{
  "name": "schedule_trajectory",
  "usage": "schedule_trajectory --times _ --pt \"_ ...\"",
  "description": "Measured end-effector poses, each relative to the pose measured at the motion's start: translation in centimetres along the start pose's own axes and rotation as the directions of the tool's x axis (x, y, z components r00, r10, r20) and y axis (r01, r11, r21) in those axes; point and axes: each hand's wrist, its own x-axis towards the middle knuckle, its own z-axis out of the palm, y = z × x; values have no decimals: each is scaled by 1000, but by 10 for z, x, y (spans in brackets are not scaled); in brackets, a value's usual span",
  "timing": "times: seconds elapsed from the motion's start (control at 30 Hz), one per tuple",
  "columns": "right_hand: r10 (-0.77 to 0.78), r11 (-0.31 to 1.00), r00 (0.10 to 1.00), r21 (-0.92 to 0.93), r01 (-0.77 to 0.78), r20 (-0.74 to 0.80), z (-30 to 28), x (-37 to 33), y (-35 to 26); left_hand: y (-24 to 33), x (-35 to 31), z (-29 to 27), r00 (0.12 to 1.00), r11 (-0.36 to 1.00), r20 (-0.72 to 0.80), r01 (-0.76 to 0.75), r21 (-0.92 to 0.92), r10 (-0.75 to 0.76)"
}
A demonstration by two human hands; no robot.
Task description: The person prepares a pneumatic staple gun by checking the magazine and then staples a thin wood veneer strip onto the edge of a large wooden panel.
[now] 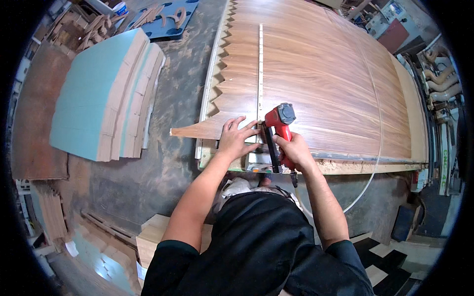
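My right hand (295, 149) grips a red air stapler (281, 129) with a black magazine, its nose down at a narrow pale strip (260, 69). Across a wood-grain panel (316, 74) the strip runs away from me, with small dark marks along it. My left hand (236, 138) lies on the panel with fingers spread, its fingertips against or just beside the strip's near end. Zigzag teeth line the panel's left edge, and a pointed piece (190, 130) juts out at the near left corner. Whether the stapler's nose touches the strip, I cannot tell.
A pale air hose (377, 123) loops from the stapler over the panel's right part. Left of the bench stands a stack of light-blue-topped boards (94, 93). Curved wooden pieces lie on a blue pallet (165, 24) at the far left. Ducts (442, 81) and machinery line the right.
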Motion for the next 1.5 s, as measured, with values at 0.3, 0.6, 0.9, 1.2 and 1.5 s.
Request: schedule_trajectory --times 0.3,0.6,0.9,1.2,1.5 --pt "-10 988 998 -150 20 65 -1 -8 -34 0 1 0 999 999 9 -33 17 33" --pt "5 988 996 -155 8 83 -2 0 -20 0 2 -1 1000 1000 8 -28 -11 28" --pt "-4 991 996 -132 16 90 -1 -1 -19 0 3 0 1000 1000 27 -15 5 15" --pt "-2 991 996 -131 14 89 -3 -2 -19 -3 8 -5 996 996 10 -87 -5 87" --pt "0 995 996 -102 9 86 -2 -5 -22 -12 12 -2 992 993 46 -115 12 114"
